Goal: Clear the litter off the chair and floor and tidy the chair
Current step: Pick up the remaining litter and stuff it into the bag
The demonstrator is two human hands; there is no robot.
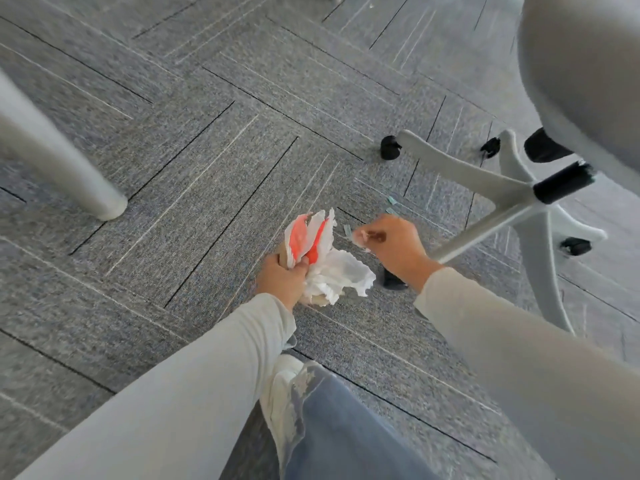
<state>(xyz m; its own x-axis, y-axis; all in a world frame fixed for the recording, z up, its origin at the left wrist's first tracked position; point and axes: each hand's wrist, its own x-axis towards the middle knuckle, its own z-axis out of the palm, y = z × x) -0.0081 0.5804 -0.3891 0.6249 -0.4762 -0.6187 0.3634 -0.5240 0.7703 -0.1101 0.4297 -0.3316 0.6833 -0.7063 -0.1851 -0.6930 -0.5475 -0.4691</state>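
My left hand (pixel 284 278) grips a bundle of litter (pixel 323 258): crumpled white tissue, red-and-white wrappers and a bit of brown card. My right hand (pixel 394 247) hovers low over the grey carpet just right of the bundle, fingers curled, pinching a small pale scrap (pixel 360 234). A few tiny pale green paper bits (pixel 393 200) lie on the carpet just beyond my right hand. The grey office chair (pixel 581 71) stands at the right, its seat blurred at the upper right, its white star base (pixel 519 188) close to my right hand.
Black castors (pixel 390 147) sit at the ends of the chair's base arms. A white table leg (pixel 59 157) slants down at the left. My jeans leg and white shoe (pixel 287 393) are at the bottom centre. Grey carpet tiles cover the floor.
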